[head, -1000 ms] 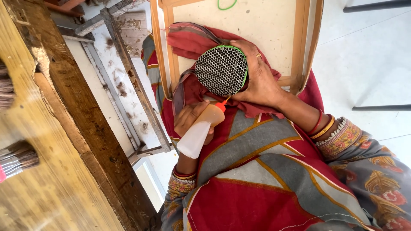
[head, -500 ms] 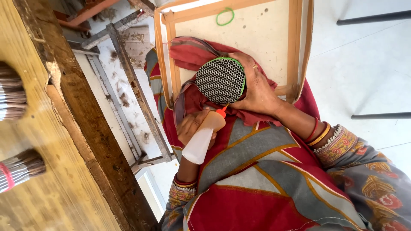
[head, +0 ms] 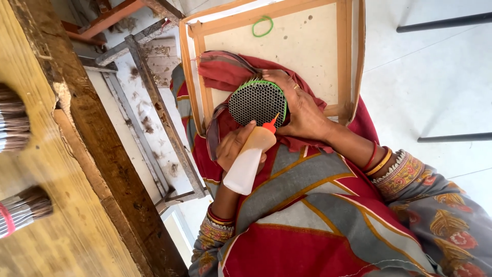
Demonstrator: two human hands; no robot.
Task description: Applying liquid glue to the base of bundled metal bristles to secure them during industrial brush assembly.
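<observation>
A small craft workshop, by the look of it, floor-level handwork rather than a factory line. Along the left of the frame runs a rough, worn wooden bench, scarred and stained. At the far left edge, bundles of thin brown sticks lie on it, one tied with a pink band. Upper left, a metal frame sits over a pale floor littered with dark fibre scraps. Top centre, a shallow wooden tray stands propped. On the right, pale floor crossed by dark metal legs.
</observation>
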